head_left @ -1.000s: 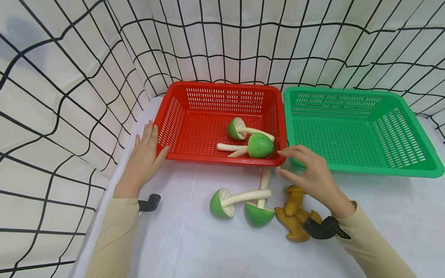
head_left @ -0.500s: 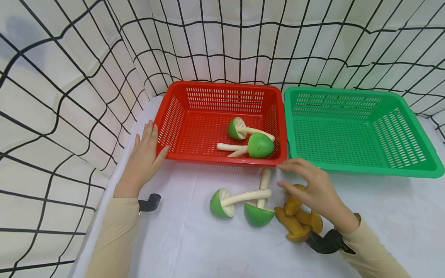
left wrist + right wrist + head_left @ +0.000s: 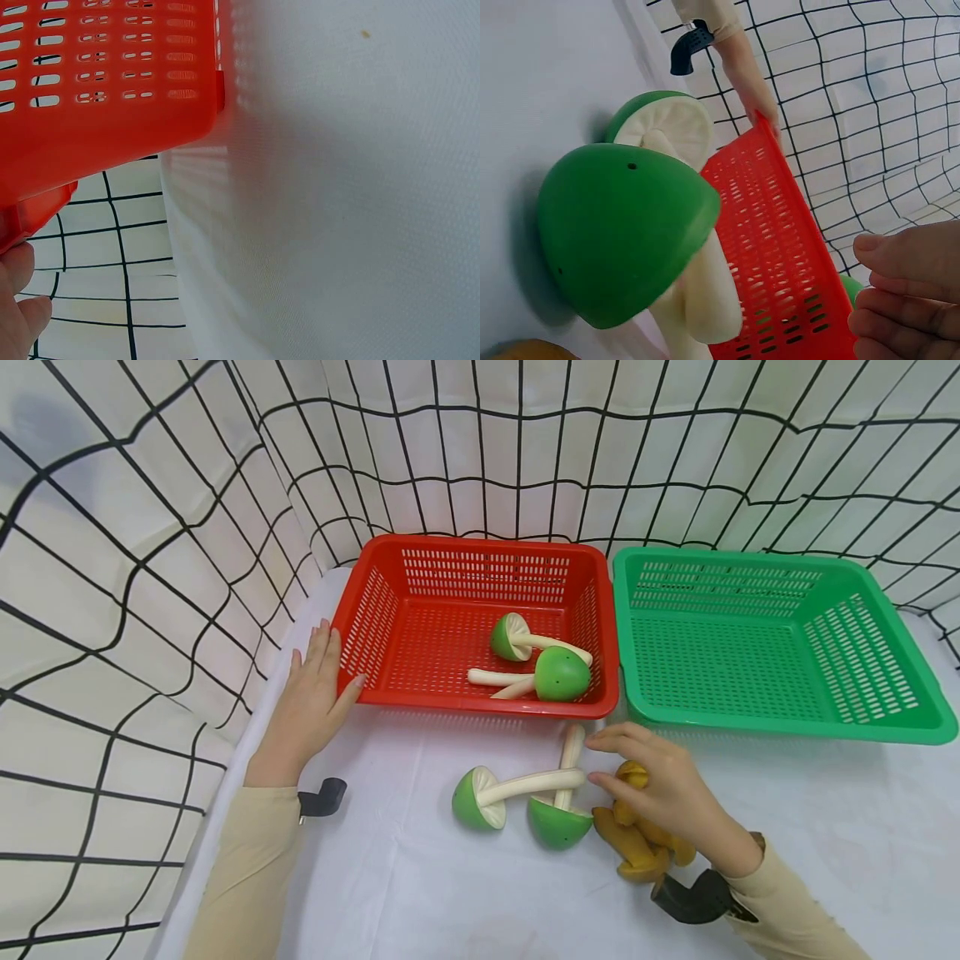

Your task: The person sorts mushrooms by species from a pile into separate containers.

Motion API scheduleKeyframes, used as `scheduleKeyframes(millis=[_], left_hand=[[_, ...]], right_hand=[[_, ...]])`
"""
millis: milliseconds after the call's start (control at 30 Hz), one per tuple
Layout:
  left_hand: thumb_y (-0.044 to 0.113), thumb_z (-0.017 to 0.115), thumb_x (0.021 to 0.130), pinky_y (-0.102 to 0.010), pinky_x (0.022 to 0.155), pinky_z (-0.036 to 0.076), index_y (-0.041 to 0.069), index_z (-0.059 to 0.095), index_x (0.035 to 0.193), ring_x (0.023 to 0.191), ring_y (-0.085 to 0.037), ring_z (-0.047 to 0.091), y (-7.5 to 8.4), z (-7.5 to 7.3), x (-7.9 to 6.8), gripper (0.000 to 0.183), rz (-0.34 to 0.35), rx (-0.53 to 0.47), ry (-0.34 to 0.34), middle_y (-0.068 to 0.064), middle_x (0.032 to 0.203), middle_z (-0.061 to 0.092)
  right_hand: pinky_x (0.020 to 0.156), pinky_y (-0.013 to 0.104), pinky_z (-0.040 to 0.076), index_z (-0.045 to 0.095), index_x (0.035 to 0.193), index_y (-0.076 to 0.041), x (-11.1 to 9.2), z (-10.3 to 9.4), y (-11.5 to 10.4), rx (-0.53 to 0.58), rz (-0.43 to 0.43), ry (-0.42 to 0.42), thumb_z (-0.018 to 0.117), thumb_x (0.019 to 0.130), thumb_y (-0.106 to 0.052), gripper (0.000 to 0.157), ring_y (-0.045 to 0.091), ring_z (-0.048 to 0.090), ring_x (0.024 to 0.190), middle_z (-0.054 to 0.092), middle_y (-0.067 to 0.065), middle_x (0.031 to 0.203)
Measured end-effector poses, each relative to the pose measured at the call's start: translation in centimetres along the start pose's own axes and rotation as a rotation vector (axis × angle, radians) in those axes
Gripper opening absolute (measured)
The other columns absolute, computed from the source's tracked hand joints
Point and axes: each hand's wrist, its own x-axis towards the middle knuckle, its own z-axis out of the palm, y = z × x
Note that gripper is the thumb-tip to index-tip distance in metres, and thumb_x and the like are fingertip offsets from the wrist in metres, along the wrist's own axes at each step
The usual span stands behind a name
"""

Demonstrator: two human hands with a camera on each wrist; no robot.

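Observation:
My left hand (image 3: 298, 722) rests against the left front corner of the red basket (image 3: 435, 639), fingers along its outer side and thumb at the rim. My right hand (image 3: 663, 781) hovers with nothing in it, thumb and fingers apart, just right of two green-capped mushrooms on the white cloth. One mushroom (image 3: 472, 797) lies with its stem across the stem of the other mushroom (image 3: 561, 827). In the right wrist view the nearer green cap (image 3: 622, 232) looms large. Brown mushrooms (image 3: 637, 860) lie in a pile partly beneath the right hand.
Several green-capped mushrooms (image 3: 562, 672) lie inside the red basket's right end. A green basket (image 3: 720, 647) stands beside it on the right. Black wire mesh (image 3: 517, 452) backed by white cloth rises behind and along the left.
My right hand has drawn back from the red basket's right front corner, down toward the mushroom stems on the cloth. The left hand stays where it was.

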Motion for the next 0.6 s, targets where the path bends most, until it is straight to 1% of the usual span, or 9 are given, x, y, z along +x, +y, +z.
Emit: scheduleKeyframes(millis=[67, 133, 200, 267, 333, 367, 500, 567, 600], left_hand=[[0.032, 0.040, 0.099, -0.058, 0.110, 0.004, -0.011, 0.013, 0.145, 0.143, -0.033, 0.002, 0.0, 0.0, 0.0, 0.069, 0.000, 0.001, 0.001, -0.023, 0.155, 0.005], [0.032, 0.040, 0.099, -0.058, 0.110, 0.004, -0.012, 0.013, 0.145, 0.143, -0.034, 0.002, 0.0, 0.0, 0.0, 0.069, -0.001, 0.001, 0.001, -0.023, 0.155, 0.005], [0.032, 0.040, 0.099, -0.058, 0.110, 0.003, -0.012, 0.014, 0.145, 0.143, -0.033, 0.002, 0.0, 0.0, 0.0, 0.069, -0.001, 0.002, 0.001, -0.023, 0.155, 0.005], [0.032, 0.040, 0.099, -0.058, 0.110, 0.004, -0.012, 0.014, 0.145, 0.143, -0.033, 0.002, 0.1, 0.0, 0.0, 0.069, -0.001, 0.003, 0.001, -0.023, 0.155, 0.006], [0.032, 0.041, 0.099, -0.058, 0.110, 0.004, -0.012, 0.014, 0.145, 0.143, -0.033, 0.002, 0.1, -0.1, 0.0, 0.069, -0.001, 0.003, 0.000, -0.023, 0.155, 0.006], [0.032, 0.041, 0.099, -0.058, 0.110, 0.004, -0.012, 0.014, 0.145, 0.143, -0.033, 0.002, 0.1, -0.1, 0.0, 0.069, -0.002, 0.005, 0.001, -0.023, 0.155, 0.006], [0.031, 0.041, 0.099, -0.058, 0.110, 0.004, -0.012, 0.014, 0.145, 0.143, -0.033, 0.002, 0.1, -0.1, 0.0, 0.068, -0.002, 0.004, 0.002, -0.024, 0.155, 0.006], [0.031, 0.041, 0.099, -0.057, 0.111, 0.003, -0.012, 0.014, 0.145, 0.143, -0.033, 0.002, 0.1, 0.0, 0.0, 0.068, -0.002, 0.002, 0.003, -0.024, 0.155, 0.006], [0.031, 0.041, 0.099, -0.057, 0.111, 0.002, -0.012, 0.013, 0.145, 0.143, -0.032, 0.002, 0.1, 0.0, 0.0, 0.068, -0.002, 0.000, 0.003, -0.023, 0.155, 0.006]], right_hand=[[0.074, 0.012, 0.047, 0.070, 0.103, -0.007, -0.1, 0.2, 0.1, 0.006, 0.010, -0.022, 0.066, 0.088, -0.035, 0.032, 0.017, 0.062, 0.090, 0.066, 0.002, 0.102], [0.069, 0.014, 0.048, 0.069, 0.103, -0.007, -0.2, 0.4, 0.2, 0.018, 0.018, -0.044, 0.075, 0.082, -0.020, 0.026, 0.016, 0.062, 0.086, 0.065, 0.002, 0.103], [0.065, 0.015, 0.048, 0.069, 0.103, -0.006, -0.3, 0.7, 0.3, 0.026, 0.020, -0.062, 0.079, 0.074, -0.006, 0.031, 0.015, 0.061, 0.083, 0.065, 0.002, 0.103], [0.061, 0.016, 0.048, 0.068, 0.103, -0.005, -0.3, 1.0, 0.5, 0.033, 0.022, -0.079, 0.079, 0.069, 0.000, 0.036, 0.015, 0.059, 0.077, 0.064, 0.003, 0.103], [0.056, 0.018, 0.047, 0.068, 0.103, -0.004, -0.4, 1.3, 0.7, 0.040, 0.026, -0.093, 0.078, 0.069, 0.002, 0.036, 0.014, 0.057, 0.074, 0.064, 0.003, 0.103], [0.057, 0.019, 0.048, 0.068, 0.102, -0.004, -0.5, 1.5, 0.8, 0.035, 0.027, -0.102, 0.078, 0.069, 0.001, 0.035, 0.014, 0.058, 0.075, 0.064, 0.003, 0.103], [0.064, 0.028, 0.053, 0.068, 0.101, -0.005, -0.6, 2.2, 0.9, -0.013, 0.040, -0.136, 0.079, 0.070, -0.003, 0.033, 0.016, 0.062, 0.085, 0.064, 0.002, 0.102], [0.071, 0.032, 0.054, 0.068, 0.101, -0.006, -0.7, 2.4, 0.9, -0.045, 0.048, -0.157, 0.080, 0.070, -0.005, 0.033, 0.018, 0.062, 0.094, 0.064, 0.002, 0.102], [0.073, 0.033, 0.054, 0.068, 0.101, -0.007, -0.7, 2.5, 0.9, -0.057, 0.053, -0.163, 0.080, 0.070, -0.005, 0.033, 0.018, 0.062, 0.095, 0.064, 0.002, 0.102]])
